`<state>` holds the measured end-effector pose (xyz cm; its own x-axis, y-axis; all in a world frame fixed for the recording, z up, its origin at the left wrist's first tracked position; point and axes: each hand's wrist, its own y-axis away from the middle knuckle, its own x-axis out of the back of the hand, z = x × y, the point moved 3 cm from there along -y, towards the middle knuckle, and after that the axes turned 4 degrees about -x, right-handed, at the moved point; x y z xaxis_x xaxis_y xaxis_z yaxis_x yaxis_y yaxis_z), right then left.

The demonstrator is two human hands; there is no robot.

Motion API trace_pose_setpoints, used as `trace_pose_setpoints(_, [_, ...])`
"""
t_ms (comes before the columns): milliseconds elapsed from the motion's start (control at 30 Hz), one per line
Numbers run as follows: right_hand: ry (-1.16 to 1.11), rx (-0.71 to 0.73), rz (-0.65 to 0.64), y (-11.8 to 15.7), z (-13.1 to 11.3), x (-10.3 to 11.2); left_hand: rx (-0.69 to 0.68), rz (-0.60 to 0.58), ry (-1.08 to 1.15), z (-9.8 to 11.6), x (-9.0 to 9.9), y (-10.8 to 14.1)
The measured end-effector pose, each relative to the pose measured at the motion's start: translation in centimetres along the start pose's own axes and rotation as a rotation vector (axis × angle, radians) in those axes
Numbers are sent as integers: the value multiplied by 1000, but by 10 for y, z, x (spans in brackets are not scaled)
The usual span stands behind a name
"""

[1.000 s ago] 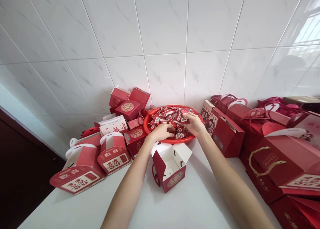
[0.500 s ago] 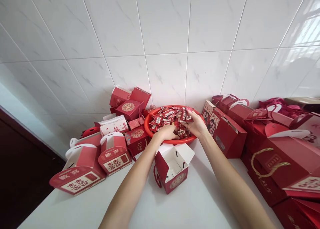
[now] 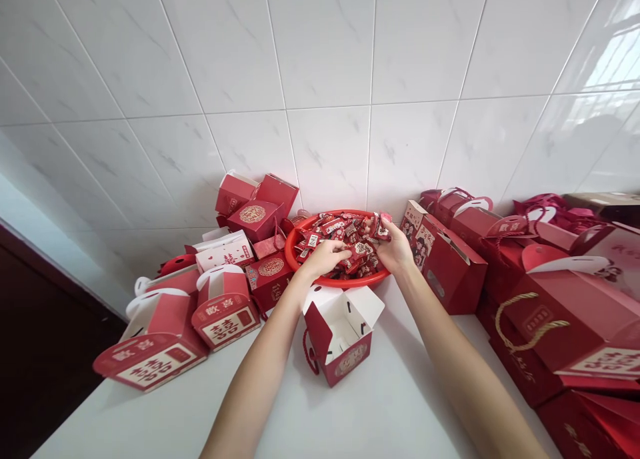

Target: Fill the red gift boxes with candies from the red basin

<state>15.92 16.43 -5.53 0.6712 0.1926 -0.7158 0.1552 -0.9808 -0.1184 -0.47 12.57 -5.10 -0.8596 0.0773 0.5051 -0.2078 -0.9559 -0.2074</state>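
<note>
A red basin (image 3: 291,255) full of red-wrapped candies (image 3: 336,227) stands against the tiled wall. My left hand (image 3: 327,257) reaches over its near side, fingers closed on a wrapped candy (image 3: 361,249) with pale lettering. At the basin's right side, my right hand (image 3: 397,247) is curled around a few wrapped candies (image 3: 383,229), which show between thumb and fingers. In front of the basin sits a small red gift box (image 3: 350,359) with its lid flaps up, its white inside showing and a red cord handle on its left.
Several red gift boxes (image 3: 227,312) stand and lie on the left of the white table (image 3: 365,419). More boxes, some stacked, line the right, including a large one with a gold rope handle (image 3: 530,345). A white tiled wall (image 3: 330,145) closes off the back.
My left hand has come up out of the candies, fingers now on one near the top. My right hand has shifted slightly outward, still holding candies. The view has moved slightly.
</note>
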Motion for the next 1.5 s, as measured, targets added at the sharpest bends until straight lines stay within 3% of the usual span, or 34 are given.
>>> trace_pose_setpoints(400, [56,-3,-40,6,-2,-6,17,313,192,-6,10,3])
trace_pose_setpoints(567, [61,7,-35,6,-2,-6,-9,483,84,-3,14,6])
trace_pose_setpoints(667, [75,8,-35,6,-2,-6,-74,514,-34,3,14,8])
trace_pose_setpoints(800, [59,6,-15,7,-3,-6,-68,433,-205,13,22,14])
trace_pose_setpoints(933, [51,5,-7,7,-2,-7,33,-5,-483,23,31,28])
trace_pose_setpoints(1000, [61,0,-8,7,-2,-7,105,-137,-566,26,32,35])
trace_pose_setpoints(1067, [81,-2,-14,7,-2,-8,164,-150,-659,30,30,39])
trace_pose_setpoints(1267, [100,-10,-13,11,-4,-10,220,-2,-833,37,22,35])
trace_pose_setpoints(1500, [80,-19,-2,11,-4,-11,349,-118,-890,41,20,34])
